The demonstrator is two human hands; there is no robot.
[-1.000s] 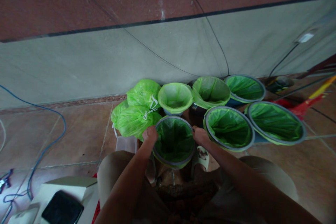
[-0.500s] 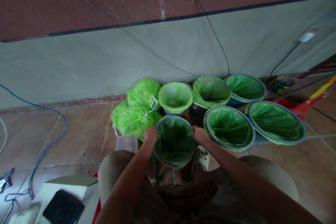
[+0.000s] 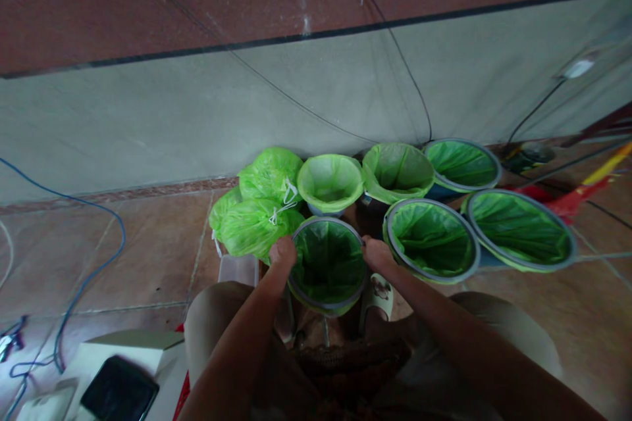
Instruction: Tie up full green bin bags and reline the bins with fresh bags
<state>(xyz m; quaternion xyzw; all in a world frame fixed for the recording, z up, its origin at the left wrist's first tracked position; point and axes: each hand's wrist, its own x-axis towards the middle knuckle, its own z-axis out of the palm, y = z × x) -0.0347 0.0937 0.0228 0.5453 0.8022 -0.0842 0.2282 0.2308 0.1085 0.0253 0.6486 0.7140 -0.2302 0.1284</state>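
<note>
A small bin lined with a green plastic bag [image 3: 326, 262] stands on the floor between my knees. My left hand [image 3: 283, 251] is closed on its grey rim at the left side. My right hand [image 3: 376, 252] is closed on the rim at the right side. Both arms reach forward from the bottom of the view. The fingertips of both hands curl over the rim and are partly hidden.
Several more bins with green liners [image 3: 431, 237] stand to the right and behind, against a grey wall [image 3: 197, 118]. Tied green bags [image 3: 254, 225] lie at the left. A blue cable [image 3: 93, 263] runs over the tiled floor. A white box with a dark phone [image 3: 118, 389] sits bottom left.
</note>
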